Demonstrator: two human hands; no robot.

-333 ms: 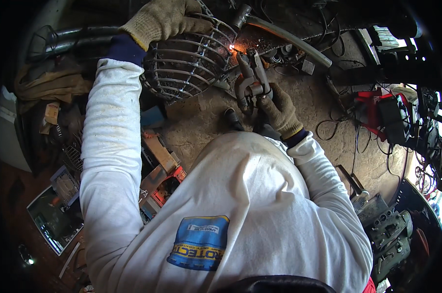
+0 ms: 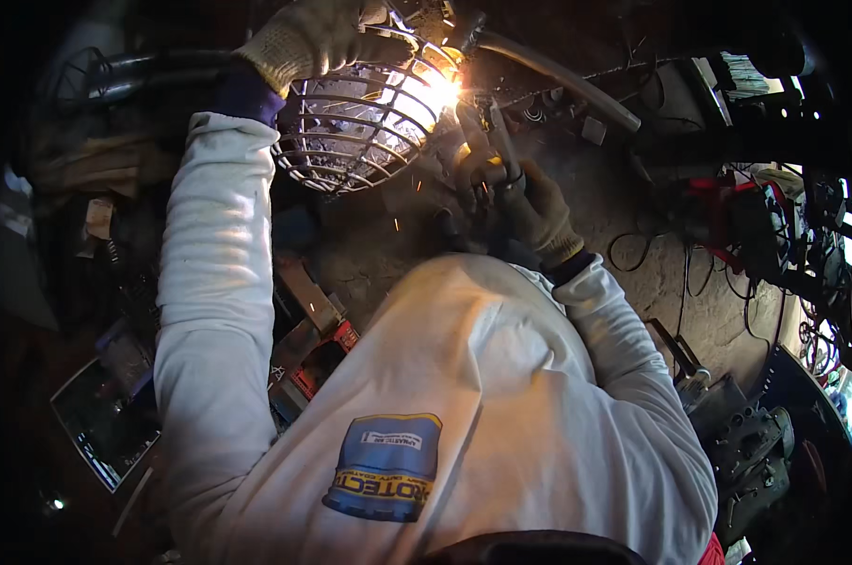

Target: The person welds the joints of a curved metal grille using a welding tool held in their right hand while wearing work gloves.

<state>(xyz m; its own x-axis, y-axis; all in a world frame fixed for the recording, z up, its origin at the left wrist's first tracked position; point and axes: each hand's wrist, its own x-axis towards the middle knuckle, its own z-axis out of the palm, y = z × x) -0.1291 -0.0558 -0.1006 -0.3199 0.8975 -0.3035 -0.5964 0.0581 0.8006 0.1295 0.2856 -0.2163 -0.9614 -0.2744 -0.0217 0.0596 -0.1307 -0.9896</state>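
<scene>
My left hand [image 2: 304, 47], in a tan knit glove, is closed on the top of a rounded cage of curved metal bars [image 2: 337, 155]. A blinding welding arc [image 2: 445, 89] burns at the cage's right edge and lights its bars. My right hand [image 2: 541, 217], gloved as well, grips a welding electrode holder [image 2: 503, 141] whose jaws point up toward the arc. Glare hides the electrode tip and the spot it touches. Several sparks fall below the arc.
A hammer's long handle [image 2: 567, 83] slants beyond the electrode holder. Dark cables [image 2: 633, 252] loop over the floor at right, near a red-and-black item [image 2: 713, 217]. Left of my body lie an open box [image 2: 308, 292] and a glass panel [image 2: 96, 424].
The small orange glow at the cage's edge has flared into a bright arc with sparks and haze. The surroundings look darker. Both hands stay nearly in place.
</scene>
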